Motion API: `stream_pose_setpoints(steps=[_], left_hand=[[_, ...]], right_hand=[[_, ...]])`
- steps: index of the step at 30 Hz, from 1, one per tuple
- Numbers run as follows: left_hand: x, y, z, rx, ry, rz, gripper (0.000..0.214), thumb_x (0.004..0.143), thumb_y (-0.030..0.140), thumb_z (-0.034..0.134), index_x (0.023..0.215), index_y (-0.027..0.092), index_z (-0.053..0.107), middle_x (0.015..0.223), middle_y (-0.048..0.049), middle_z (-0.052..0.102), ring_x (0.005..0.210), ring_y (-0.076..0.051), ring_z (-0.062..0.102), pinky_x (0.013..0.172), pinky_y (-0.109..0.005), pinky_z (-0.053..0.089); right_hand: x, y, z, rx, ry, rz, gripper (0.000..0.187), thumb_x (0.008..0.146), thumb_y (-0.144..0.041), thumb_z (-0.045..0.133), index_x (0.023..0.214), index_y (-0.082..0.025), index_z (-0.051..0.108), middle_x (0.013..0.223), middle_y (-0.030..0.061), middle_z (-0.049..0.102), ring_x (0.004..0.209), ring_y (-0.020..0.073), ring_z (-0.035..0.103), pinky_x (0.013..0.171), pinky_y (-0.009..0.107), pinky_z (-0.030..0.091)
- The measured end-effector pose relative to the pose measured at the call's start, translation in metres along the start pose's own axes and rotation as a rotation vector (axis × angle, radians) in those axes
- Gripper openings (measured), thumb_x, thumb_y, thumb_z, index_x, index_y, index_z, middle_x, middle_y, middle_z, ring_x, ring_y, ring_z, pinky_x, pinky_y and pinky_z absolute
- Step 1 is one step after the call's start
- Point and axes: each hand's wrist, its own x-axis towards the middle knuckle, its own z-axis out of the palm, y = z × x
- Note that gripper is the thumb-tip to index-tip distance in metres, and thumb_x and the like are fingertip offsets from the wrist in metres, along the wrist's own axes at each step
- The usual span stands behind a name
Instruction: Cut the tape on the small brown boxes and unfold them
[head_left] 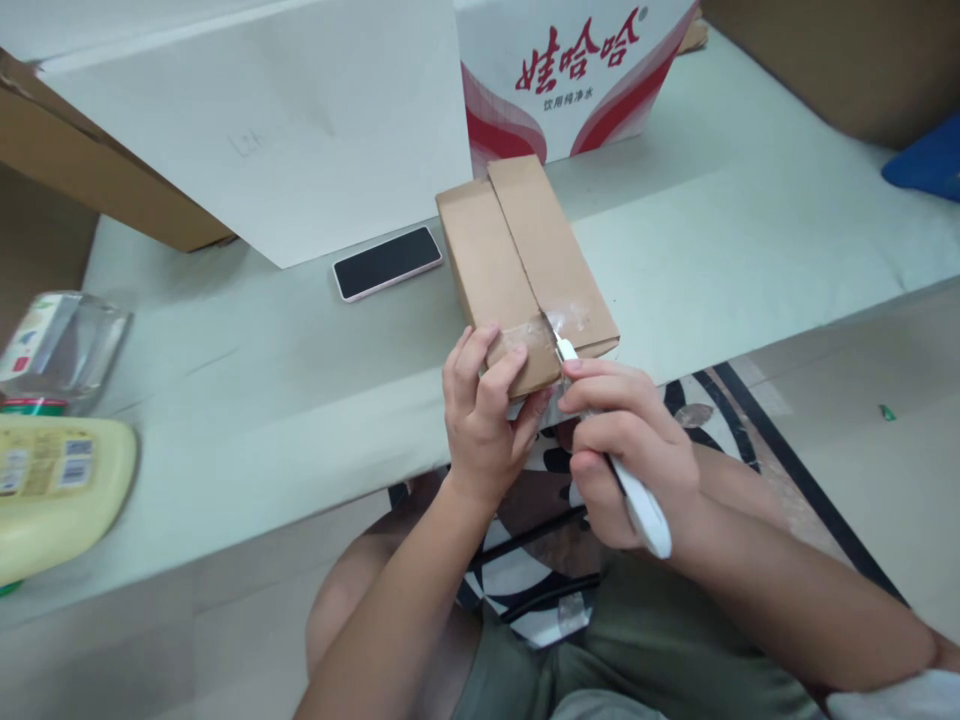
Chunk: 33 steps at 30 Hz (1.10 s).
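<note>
A small brown cardboard box (517,260) lies on the pale table (300,400), its near end over the table's front edge. Clear tape covers the seam at that near end. My left hand (484,415) grips the box's near left corner, fingers curled over its top. My right hand (626,445) is closed around a white utility knife (637,500). The knife's blade tip rests on the taped seam of the box.
A phone (388,262) lies face up left of the box. Behind stand a large white box (262,120) and a red-and-white printed carton (577,70). A yellow bottle (52,490) and clear packaging (60,345) lie at far left. Brown cartons stand at both back corners.
</note>
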Motion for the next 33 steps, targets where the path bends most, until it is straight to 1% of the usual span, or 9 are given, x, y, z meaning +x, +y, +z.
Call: stream_pose_setpoints(steps=[6, 13, 17, 20, 21, 23, 27, 31, 33], left_hand=[[0.004, -0.005, -0.004, 0.038, 0.004, 0.017, 0.036, 0.098, 0.035, 0.066, 0.131, 0.027, 0.055, 0.139, -0.0152, 0.062, 0.134, -0.03, 0.062, 0.108, -0.05, 0.055], [0.005, -0.01, -0.008, 0.04, 0.014, 0.022, 0.038, 0.097, 0.04, 0.07, 0.13, 0.026, 0.057, 0.139, -0.0137, 0.063, 0.131, -0.029, 0.063, 0.109, -0.047, 0.054], [0.005, -0.017, -0.01, 0.019, 0.037, 0.021, 0.04, 0.097, 0.045, 0.07, 0.129, 0.025, 0.057, 0.138, -0.0144, 0.062, 0.13, -0.028, 0.063, 0.11, -0.049, 0.053], [0.006, -0.023, -0.014, -0.005, 0.017, -0.012, 0.041, 0.097, 0.049, 0.068, 0.128, 0.025, 0.057, 0.139, -0.0132, 0.061, 0.132, -0.029, 0.061, 0.112, -0.052, 0.051], [0.006, -0.025, -0.016, -0.019, 0.009, -0.023, 0.04, 0.097, 0.049, 0.067, 0.129, 0.026, 0.056, 0.139, -0.0127, 0.06, 0.133, -0.029, 0.061, 0.112, -0.052, 0.05], [0.007, -0.03, -0.02, -0.055, 0.013, -0.039, 0.037, 0.098, 0.046, 0.065, 0.129, 0.027, 0.056, 0.139, -0.0116, 0.059, 0.133, -0.029, 0.06, 0.111, -0.05, 0.051], [0.006, -0.042, -0.027, -0.124, 0.094, -0.051, 0.033, 0.097, 0.04, 0.061, 0.127, 0.027, 0.059, 0.135, -0.0103, 0.06, 0.127, -0.028, 0.061, 0.105, -0.046, 0.052], [0.005, -0.052, -0.033, -0.135, 0.225, -0.094, 0.033, 0.096, 0.043, 0.055, 0.123, 0.025, 0.061, 0.126, -0.01, 0.065, 0.118, -0.029, 0.064, 0.1, -0.045, 0.051], [0.007, -0.054, -0.038, -0.123, 0.318, -0.168, 0.033, 0.095, 0.043, 0.055, 0.121, 0.023, 0.06, 0.116, -0.0078, 0.066, 0.109, -0.026, 0.065, 0.097, -0.042, 0.051]], right_hand=[[0.003, 0.011, -0.001, 0.099, 0.107, 0.172, 0.019, 0.101, -0.031, 0.051, 0.083, -0.026, 0.055, 0.093, 0.0056, 0.07, 0.104, 0.0251, 0.073, 0.094, 0.047, 0.061], [-0.006, 0.004, -0.006, 0.222, 0.14, 0.124, 0.021, 0.101, -0.032, 0.051, 0.082, -0.025, 0.056, 0.089, 0.0055, 0.069, 0.102, 0.0256, 0.072, 0.09, 0.047, 0.061], [-0.005, 0.009, -0.014, 0.072, 0.367, 0.016, 0.031, 0.104, -0.038, 0.038, 0.078, -0.028, 0.05, 0.074, 0.0019, 0.058, 0.077, 0.0236, 0.068, 0.078, 0.048, 0.062], [0.0, 0.036, -0.022, -0.138, 0.474, -0.039, 0.026, 0.103, -0.043, 0.039, 0.082, -0.03, 0.049, 0.079, 0.0023, 0.056, 0.082, 0.0241, 0.067, 0.088, 0.051, 0.062], [0.0, 0.05, -0.023, -0.184, 0.432, -0.016, 0.02, 0.101, -0.042, 0.046, 0.086, -0.03, 0.051, 0.086, 0.0033, 0.059, 0.091, 0.0251, 0.068, 0.096, 0.053, 0.06], [-0.002, 0.079, -0.021, -0.232, 0.226, 0.103, 0.014, 0.094, -0.041, 0.062, 0.093, -0.029, 0.054, 0.102, 0.0067, 0.062, 0.112, 0.0292, 0.066, 0.11, 0.058, 0.053], [-0.013, 0.125, -0.007, -0.236, -0.209, 0.426, 0.039, 0.086, -0.056, 0.069, 0.103, -0.024, 0.059, 0.118, 0.0133, 0.059, 0.142, 0.0407, 0.049, 0.122, 0.068, 0.039], [-0.02, 0.134, 0.004, -0.157, -0.373, 0.548, 0.046, 0.094, -0.064, 0.054, 0.112, -0.023, 0.065, 0.135, 0.0171, 0.059, 0.157, 0.0451, 0.032, 0.125, 0.071, 0.03], [-0.019, 0.131, 0.006, -0.144, -0.387, 0.525, 0.042, 0.097, -0.06, 0.049, 0.111, -0.024, 0.067, 0.138, 0.0155, 0.06, 0.157, 0.0432, 0.033, 0.129, 0.071, 0.024]])
